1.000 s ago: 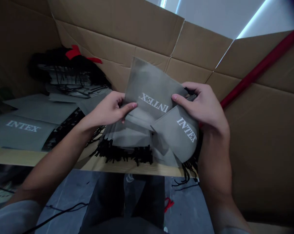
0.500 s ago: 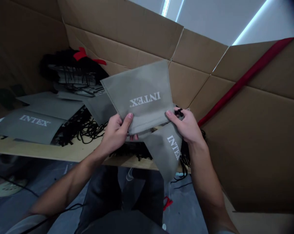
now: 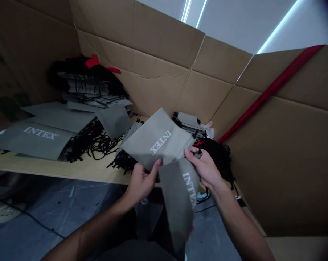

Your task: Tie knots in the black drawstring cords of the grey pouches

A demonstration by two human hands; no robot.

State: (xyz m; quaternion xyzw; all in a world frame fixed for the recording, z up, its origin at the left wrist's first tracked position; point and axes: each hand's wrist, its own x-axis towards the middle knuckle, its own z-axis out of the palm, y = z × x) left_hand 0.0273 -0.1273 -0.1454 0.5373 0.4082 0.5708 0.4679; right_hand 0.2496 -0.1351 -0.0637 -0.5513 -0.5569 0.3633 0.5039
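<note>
Two grey non-woven drawstring bags printed INTEX in white are held over the front edge of the worktop, one lying across the other, which hangs down past that edge. Left hand: fingers pinch the lower edge of the upper bag, thumb on top. Right hand: fingers are closed on the right side of the bags, just beside a mass of black drawstrings. Left of the fingers, further grey bags lie flat on the worktop among loose black cords. Beyond the fingers sit a small stack of bags and a bundle of bags with red ties. Corrugated cardboard sheets line the far and right sides.
</note>
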